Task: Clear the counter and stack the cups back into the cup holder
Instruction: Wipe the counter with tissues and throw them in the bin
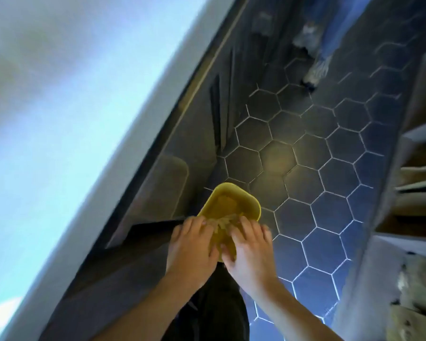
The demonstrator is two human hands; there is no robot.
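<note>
A yellow bin (234, 201) with rounded corners sits low in front of me, above the dark hexagon-tiled floor. Both hands reach into its near end. My left hand (191, 244) and my right hand (250, 249) press together on a clump of crumpled clear plastic (223, 226) inside the bin. Whether that clump is cups I cannot tell; the view is blurred. The white counter (67, 134) runs along the left, its top seen at a steep slant.
Dark cabinet fronts (158, 188) run under the counter on the left. Shelves with brown paper goods (418, 183) stand on the right. Another person's shoes and jeans (317, 57) are on the floor farther ahead.
</note>
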